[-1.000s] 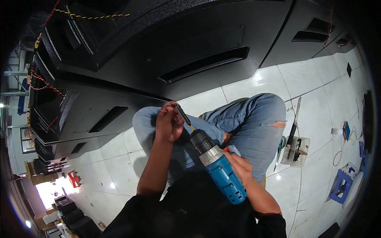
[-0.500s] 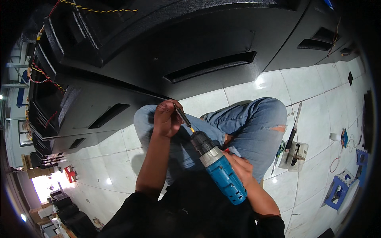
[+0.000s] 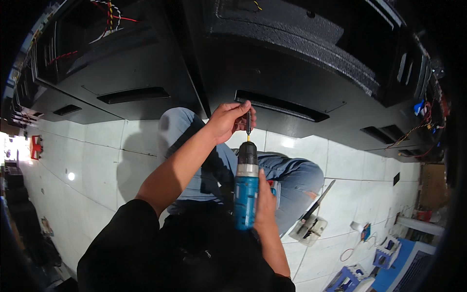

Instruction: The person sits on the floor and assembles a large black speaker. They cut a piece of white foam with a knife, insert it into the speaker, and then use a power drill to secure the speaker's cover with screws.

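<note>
My right hand (image 3: 265, 204) grips a teal cordless drill (image 3: 246, 192), its black chuck pointing away from me toward the black cabinets. From the chuck sticks a dark driver bit (image 3: 248, 124) with a gold-coloured shank. My left hand (image 3: 227, 121) is closed, thumb and fingers pinching the far end of that bit. Its tip is hidden by the fingers. Both hands are over my crossed legs, just short of a black cabinet (image 3: 214, 73) with a long slotted recess (image 3: 282, 108) in its lower face.
A second black cabinet (image 3: 131, 80) stands to the left. Loose coloured wires (image 3: 111, 19) hang there. On the tiled floor, right of my knee, a long-bladed tool (image 3: 318, 199) rests by a clear plastic tray (image 3: 311, 229). Farther right are blue step stools (image 3: 387, 252).
My view has turned, so the cabinets appear farther over and the drill now points nearly straight ahead. The left hand has moved right and forward, still on the bit.
</note>
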`<control>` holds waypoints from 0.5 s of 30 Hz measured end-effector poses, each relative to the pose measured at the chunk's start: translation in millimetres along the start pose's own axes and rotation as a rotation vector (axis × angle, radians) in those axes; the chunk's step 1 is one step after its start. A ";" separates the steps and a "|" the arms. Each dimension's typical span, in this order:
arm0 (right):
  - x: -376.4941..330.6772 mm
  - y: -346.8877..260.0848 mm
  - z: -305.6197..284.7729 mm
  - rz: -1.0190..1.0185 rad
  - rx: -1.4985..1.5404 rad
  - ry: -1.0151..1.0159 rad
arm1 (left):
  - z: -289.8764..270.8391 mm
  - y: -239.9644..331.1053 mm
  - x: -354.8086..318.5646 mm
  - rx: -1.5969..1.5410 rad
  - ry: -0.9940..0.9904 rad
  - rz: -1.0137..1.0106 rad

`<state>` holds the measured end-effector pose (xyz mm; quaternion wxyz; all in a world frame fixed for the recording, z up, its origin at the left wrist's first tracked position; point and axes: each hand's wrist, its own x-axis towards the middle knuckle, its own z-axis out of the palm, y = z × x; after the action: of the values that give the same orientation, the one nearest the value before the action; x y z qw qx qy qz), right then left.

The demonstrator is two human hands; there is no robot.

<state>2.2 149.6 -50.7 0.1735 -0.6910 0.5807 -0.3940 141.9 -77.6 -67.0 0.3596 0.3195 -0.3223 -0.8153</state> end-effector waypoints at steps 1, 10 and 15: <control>5.3 1.5 8.1 -0.024 -0.035 0.012 | -2.0 1.6 7.4 -0.030 -0.027 0.024; 20.4 11.5 23.1 -0.066 -0.194 0.064 | -5.2 16.4 24.6 0.064 -0.081 0.163; 27.0 6.5 25.2 -0.072 -0.189 0.073 | -9.6 19.2 28.8 0.088 -0.046 0.167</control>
<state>17.0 117.0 -61.8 0.0721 -0.7100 0.5958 -0.3683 141.0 -113.5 -66.4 0.4045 0.2882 -0.3917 -0.7746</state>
